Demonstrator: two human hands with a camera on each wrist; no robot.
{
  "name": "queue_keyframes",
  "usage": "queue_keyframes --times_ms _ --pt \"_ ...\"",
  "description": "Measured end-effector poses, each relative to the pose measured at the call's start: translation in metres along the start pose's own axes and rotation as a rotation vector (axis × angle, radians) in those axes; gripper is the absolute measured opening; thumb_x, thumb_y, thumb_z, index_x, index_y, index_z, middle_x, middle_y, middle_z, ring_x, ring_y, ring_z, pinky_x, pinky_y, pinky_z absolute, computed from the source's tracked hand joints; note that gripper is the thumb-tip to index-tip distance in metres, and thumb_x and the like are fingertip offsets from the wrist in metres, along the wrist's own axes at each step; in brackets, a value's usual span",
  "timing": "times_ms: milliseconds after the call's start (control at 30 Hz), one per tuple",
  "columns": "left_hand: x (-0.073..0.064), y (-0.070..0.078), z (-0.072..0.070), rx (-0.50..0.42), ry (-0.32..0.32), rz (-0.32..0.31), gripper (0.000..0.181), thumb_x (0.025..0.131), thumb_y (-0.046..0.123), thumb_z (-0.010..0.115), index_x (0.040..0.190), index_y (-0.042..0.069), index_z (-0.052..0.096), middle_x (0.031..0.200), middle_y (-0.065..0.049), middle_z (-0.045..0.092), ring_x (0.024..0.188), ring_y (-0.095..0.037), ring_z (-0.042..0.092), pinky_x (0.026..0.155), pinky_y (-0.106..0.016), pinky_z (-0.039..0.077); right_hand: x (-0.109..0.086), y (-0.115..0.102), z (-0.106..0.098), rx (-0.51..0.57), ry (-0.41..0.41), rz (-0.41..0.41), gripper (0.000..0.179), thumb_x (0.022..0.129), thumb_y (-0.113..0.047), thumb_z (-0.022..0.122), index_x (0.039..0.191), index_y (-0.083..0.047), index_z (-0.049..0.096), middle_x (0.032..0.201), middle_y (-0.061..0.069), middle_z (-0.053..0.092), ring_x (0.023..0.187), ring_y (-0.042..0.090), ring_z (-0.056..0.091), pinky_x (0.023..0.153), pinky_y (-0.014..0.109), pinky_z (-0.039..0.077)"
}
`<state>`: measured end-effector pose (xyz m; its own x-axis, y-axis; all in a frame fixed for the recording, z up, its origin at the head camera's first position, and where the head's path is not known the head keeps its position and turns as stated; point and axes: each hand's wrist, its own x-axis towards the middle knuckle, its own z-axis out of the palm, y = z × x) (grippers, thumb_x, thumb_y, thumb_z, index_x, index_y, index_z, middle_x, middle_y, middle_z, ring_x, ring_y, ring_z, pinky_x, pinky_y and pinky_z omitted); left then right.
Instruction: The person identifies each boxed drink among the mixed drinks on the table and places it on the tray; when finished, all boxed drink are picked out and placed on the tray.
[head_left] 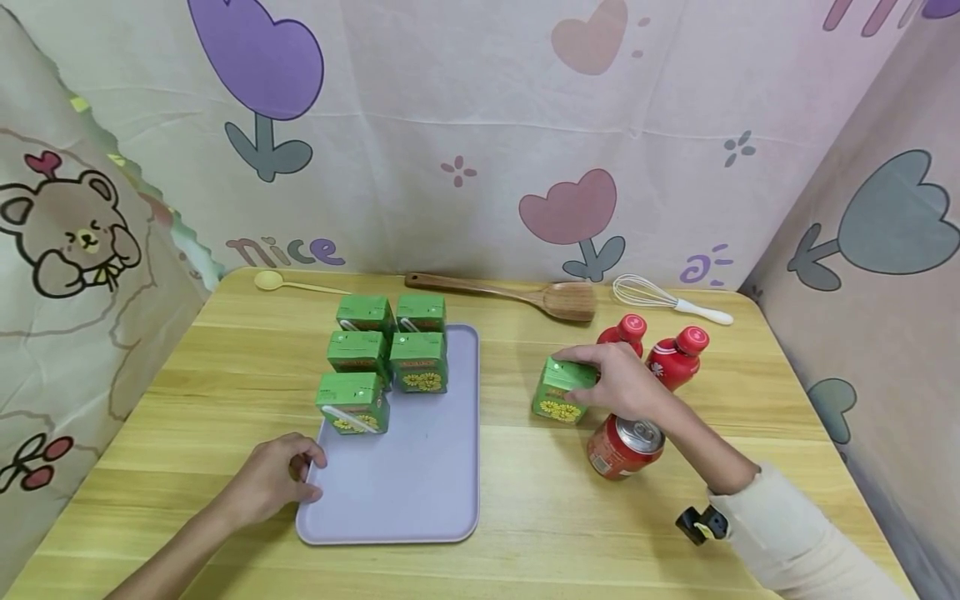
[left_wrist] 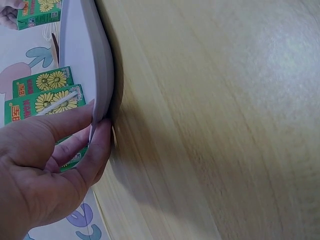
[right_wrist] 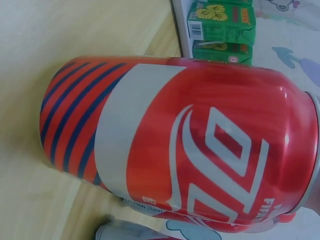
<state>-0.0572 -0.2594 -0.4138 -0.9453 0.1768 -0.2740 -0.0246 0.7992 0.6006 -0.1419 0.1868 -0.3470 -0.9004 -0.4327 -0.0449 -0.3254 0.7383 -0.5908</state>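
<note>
My left hand (head_left: 266, 479) pinches the left rim of a lilac tray (head_left: 427, 475) between thumb and fingers; the left wrist view shows this grip closely. Several green drink cartons (head_left: 352, 404) with yellow flowers and white straws stand in two columns over the tray's far left part. To the right of the tray, my right hand (head_left: 622, 383) grips another green drink carton (head_left: 553, 390) from above, thumb and fingers on its sides. Just in front of that hand stands a red soda can (head_left: 618, 454), which fills most of the right wrist view and hides the hand's grip there.
Two red bottles (head_left: 675, 358) stand behind my right hand, one partly covered by it. Along the table's back edge lie a yellow spoon (head_left: 272, 281), a wooden spatula (head_left: 566, 300) and a white-handled whisk (head_left: 645, 292). A printed cloth (head_left: 420, 100) hangs behind the table.
</note>
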Motion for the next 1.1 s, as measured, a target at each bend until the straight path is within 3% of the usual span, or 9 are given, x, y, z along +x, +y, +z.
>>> queue_keyframes --times_ms 233,567,1100 --pt "0.000 0.000 0.000 -0.003 0.001 -0.002 0.032 0.064 0.001 0.082 0.090 0.006 0.064 0.081 -0.003 0.052 0.072 -0.014 0.046 0.056 -0.020 0.041 -0.002 -0.004 -0.003 0.025 0.017 0.037 0.049 0.074 -0.015 0.080 0.121 -0.013 0.065 0.111 0.008 0.068 0.095 0.021 0.063 0.084 0.041 0.054" --pt "0.000 0.000 0.000 -0.014 0.001 -0.003 0.032 0.064 0.001 0.082 0.089 0.005 0.064 0.081 -0.004 0.053 0.072 -0.014 0.046 0.057 -0.020 0.042 -0.007 -0.010 -0.004 0.098 0.111 0.001 0.049 0.075 -0.015 0.079 0.121 -0.013 0.065 0.112 0.008 0.067 0.090 0.020 0.061 0.076 0.032 0.054" --pt "-0.001 -0.001 0.001 -0.011 0.013 0.006 0.033 0.063 0.001 0.082 0.089 0.006 0.063 0.079 -0.004 0.052 0.070 -0.013 0.047 0.056 -0.020 0.042 -0.011 -0.030 0.002 0.321 0.177 -0.051 0.047 0.075 -0.012 0.079 0.120 -0.012 0.065 0.122 0.008 0.063 0.094 0.020 0.060 0.075 0.026 0.054"
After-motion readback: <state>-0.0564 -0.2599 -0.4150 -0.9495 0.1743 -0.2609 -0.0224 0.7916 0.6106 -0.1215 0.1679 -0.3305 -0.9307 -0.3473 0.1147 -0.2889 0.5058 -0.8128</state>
